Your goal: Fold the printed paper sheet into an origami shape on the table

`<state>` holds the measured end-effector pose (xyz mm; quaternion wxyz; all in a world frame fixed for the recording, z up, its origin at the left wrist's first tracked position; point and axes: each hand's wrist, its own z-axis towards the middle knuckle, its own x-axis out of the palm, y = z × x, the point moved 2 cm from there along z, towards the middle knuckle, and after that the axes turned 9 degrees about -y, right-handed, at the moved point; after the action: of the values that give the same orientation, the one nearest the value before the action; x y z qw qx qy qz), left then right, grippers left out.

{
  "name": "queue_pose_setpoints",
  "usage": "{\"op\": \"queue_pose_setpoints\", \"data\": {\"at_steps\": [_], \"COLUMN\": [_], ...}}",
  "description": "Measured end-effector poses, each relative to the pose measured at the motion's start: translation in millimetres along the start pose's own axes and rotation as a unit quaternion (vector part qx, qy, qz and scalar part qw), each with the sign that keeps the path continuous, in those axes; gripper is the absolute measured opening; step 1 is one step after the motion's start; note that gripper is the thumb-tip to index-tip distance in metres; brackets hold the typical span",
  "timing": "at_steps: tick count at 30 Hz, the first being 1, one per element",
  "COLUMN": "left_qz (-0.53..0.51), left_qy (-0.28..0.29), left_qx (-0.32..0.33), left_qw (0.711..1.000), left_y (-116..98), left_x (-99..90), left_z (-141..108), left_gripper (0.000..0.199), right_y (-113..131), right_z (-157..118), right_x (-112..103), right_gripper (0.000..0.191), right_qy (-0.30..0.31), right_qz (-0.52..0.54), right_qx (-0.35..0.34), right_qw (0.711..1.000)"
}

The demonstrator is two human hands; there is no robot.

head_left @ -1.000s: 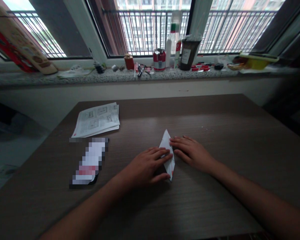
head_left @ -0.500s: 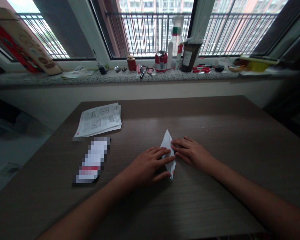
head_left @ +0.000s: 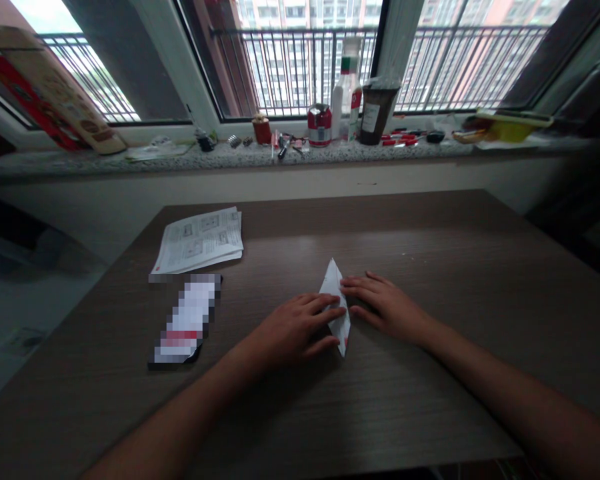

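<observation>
On the brown table [head_left: 290, 420] lies a folded white paper [head_left: 333, 277], narrow and pointed at its far and near ends, with a little red near the close tip. My left hand [head_left: 300, 327] rests over its left side, fingers stretched out and lying on the paper. From the right, my right hand [head_left: 385, 303] touches the paper's right edge with extended fingertips, palm down. Both hands have their fingers apart. Part of the paper is hidden under the left fingers.
Left of the hands lies a phone [head_left: 187, 320] with a blurred screen, and behind it printed sheets [head_left: 200, 240]. On the windowsill [head_left: 170, 160] stand a red can [head_left: 319, 125], a bottle [head_left: 347, 100], a dark cup [head_left: 377, 113], a tall carton [head_left: 55, 93] and small items.
The left fingers have shifted slightly leftward on the paper. The right hand and the paper stay nearly where they were; the camera view has moved a little.
</observation>
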<state>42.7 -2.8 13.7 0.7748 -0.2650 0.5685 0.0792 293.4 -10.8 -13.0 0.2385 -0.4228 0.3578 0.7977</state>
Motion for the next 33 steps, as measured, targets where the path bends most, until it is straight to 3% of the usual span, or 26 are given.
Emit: {"op": "queue_pose_setpoints", "data": {"at_steps": [16,23,27,33], "left_qz": [0.051,0.042,0.015,-0.025], "left_qy": [-0.038,-0.090,-0.086,-0.099], "left_qx": [-0.041,-0.020,-0.018,-0.011], "left_qw": [0.997,0.995,0.996,0.995], "left_y": [0,11,16,18], "left_x": [9.5,7.2,9.2,14.6], "left_z": [3,6,7,7], "left_gripper": [0.051,0.041,0.039,0.032], "right_y": [9,5,6,8], "right_z": [-2,0,0,1], "right_x": [-4,-2,-3,-2], "right_gripper": [0.039,0.033,0.025,0.029], "right_qy": [-0.006,0.002,-0.008,-0.027], "right_qz": [-0.008,-0.013,-0.010,-0.022], "right_qx": [-0.022,-0.042,-0.041,-0.034], "right_qw": [1.000,0.999,0.999,0.999]}}
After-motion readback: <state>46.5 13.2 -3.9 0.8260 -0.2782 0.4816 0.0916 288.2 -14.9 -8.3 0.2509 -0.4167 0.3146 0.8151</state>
